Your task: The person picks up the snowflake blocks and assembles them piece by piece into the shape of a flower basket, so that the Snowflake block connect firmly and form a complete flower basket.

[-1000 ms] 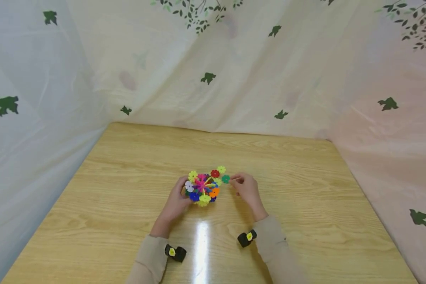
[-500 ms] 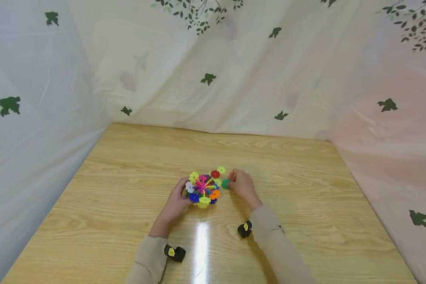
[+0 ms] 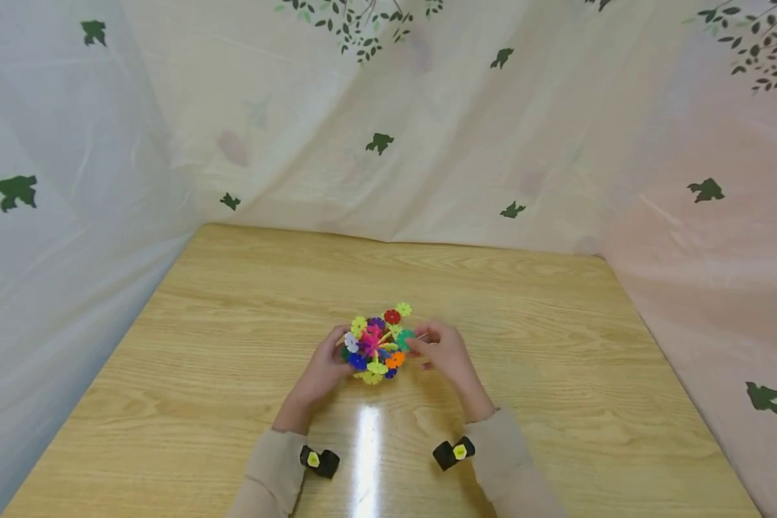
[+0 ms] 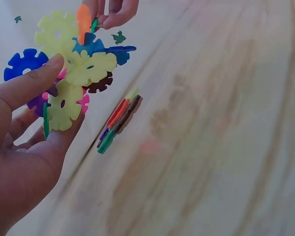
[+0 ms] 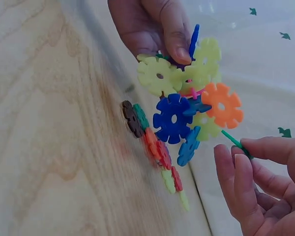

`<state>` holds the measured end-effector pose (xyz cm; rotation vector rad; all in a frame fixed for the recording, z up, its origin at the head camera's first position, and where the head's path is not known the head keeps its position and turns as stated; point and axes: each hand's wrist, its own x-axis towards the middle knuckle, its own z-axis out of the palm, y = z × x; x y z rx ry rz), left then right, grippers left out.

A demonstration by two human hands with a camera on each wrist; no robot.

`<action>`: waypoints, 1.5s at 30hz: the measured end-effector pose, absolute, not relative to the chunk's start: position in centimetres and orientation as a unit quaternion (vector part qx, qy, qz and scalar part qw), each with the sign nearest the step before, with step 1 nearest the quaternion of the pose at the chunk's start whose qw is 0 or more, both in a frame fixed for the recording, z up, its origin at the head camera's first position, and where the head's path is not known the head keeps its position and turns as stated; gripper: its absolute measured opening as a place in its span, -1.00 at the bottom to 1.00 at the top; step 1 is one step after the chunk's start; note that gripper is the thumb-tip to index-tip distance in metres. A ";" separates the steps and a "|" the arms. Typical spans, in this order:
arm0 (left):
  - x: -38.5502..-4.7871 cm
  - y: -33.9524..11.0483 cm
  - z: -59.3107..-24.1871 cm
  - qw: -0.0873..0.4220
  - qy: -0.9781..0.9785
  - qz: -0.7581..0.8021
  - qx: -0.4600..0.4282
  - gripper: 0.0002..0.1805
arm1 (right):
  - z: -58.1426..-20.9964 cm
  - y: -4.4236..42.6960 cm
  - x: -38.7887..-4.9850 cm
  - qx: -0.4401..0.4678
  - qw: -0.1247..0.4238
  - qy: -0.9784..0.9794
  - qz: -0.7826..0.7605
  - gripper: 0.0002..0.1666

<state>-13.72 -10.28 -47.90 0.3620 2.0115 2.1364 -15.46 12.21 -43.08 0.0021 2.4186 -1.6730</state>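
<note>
- One cluster of notched discs (image 3: 373, 344) sits right between the hands. Using it as the middle of the clock in the head view, the left hand (image 3: 324, 365) is around 8 to 9 o'clock and the right hand (image 3: 449, 352) is at about 3.
- Left hand's got the cluster gripped, thumb on one side and fingers on the other, as its own wrist view shows pretty clearly.
- Right hand is pinching a green disc (image 5: 232, 139) by its edge, thumb against fingers. That disc is just beside the cluster, between 2 and 3 o'clock; can't tell if they're touching.
- On the cluster itself: pink in the middle, a white disc (image 3: 351, 342) near 9, a blue disc (image 3: 357, 361) near 8, an orange disc (image 3: 395, 360) near 4.
- There's a row of other discs on the table (image 3: 233, 302) too, easiest to see in the wrist views. A red disc (image 3: 392, 316) and a yellow disc (image 3: 404, 309) poke out past the cluster at about 1 o'clock.
- Pale curtain (image 3: 285, 144) with green birds hangs behind, up at 12.
</note>
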 end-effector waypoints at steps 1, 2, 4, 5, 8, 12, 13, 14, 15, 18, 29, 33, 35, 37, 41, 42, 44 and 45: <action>-13.7 -10.2 -47.9 0.099 0.677 0.717 0.131 -0.27 | -43.1 12.3 -15.1 0.005 0.100 0.818 -0.567 -0.78; -13.6 -10.0 -47.9 0.108 0.675 0.716 0.141 -0.27 | -43.2 12.5 -14.9 0.008 0.098 0.819 -0.565 -0.80; -13.5 -9.7 -48.0 0.118 0.684 0.701 0.167 -0.28 | -43.4 12.8 -14.2 0.017 0.100 0.820 -0.563 -0.83; -13.4 -9.5 -48.0 0.124 0.689 0.692 0.179 -0.28 | -43.6 13.0 -13.9 0.022 0.102 0.821 -0.562 -0.85; -13.2 -9.0 -48.0 0.132 0.708 0.662 0.208 -0.27 | -44.2 13.5 -12.9 0.040 0.106 0.822 -0.558 -0.89; -12.9 -8.7 -47.9 0.134 0.741 0.627 0.200 -0.20 | -44.7 13.5 -11.7 0.052 0.087 0.829 -0.549 -0.90; -12.9 -8.6 -47.9 0.132 0.751 0.617 0.193 -0.19 | -44.8 13.5 -11.4 0.052 0.079 0.835 -0.543 -0.90; -12.8 -8.6 -48.0 0.130 0.762 0.607 0.185 -0.18 | -44.8 13.3 -11.2 0.049 0.071 0.839 -0.538 -0.89; -12.8 -8.6 -48.0 0.125 0.773 0.595 0.179 -0.18 | -44.9 13.2 -11.0 0.049 0.065 0.842 -0.533 -0.88; -12.7 -8.5 -48.1 0.106 0.799 0.567 0.170 -0.20 | -44.9 12.8 -10.5 0.045 0.047 0.852 -0.519 -0.88; -12.8 -8.4 -48.2 0.100 0.815 0.541 0.183 -0.28 | -44.9 11.9 -9.7 0.050 0.021 0.852 -0.520 -0.88; -12.8 -8.4 -48.3 0.104 0.816 0.542 0.172 -0.28 | -45.1 11.8 -9.7 0.053 0.025 0.846 -0.529 -0.87; -12.8 -8.4 -48.4 0.106 0.819 0.540 0.165 -0.28 | -45.4 11.7 -9.7 0.061 0.024 0.841 -0.537 -0.88; -12.8 -8.3 -48.4 0.105 0.822 0.536 0.160 -0.27 | -45.7 11.6 -9.6 0.074 0.020 0.837 -0.542 -0.88; -12.8 -8.2 -48.3 0.102 0.829 0.529 0.154 -0.24 | -46.0 11.1 -9.5 0.081 -0.017 0.851 -0.518 -0.86; -12.8 -8.2 -48.3 0.103 0.829 0.529 0.151 -0.22 | -46.0 10.9 -9.5 0.080 -0.028 0.856 -0.510 -0.86; -12.8 -8.2 -48.2 0.104 0.827 0.532 0.149 -0.20 | -46.1 10.8 -9.5 0.079 -0.040 0.863 -0.497 -0.85; -12.8 -8.2 -48.2 0.102 0.825 0.536 0.149 -0.19 | -46.1 10.8 -9.5 0.078 -0.040 0.863 -0.497 -0.85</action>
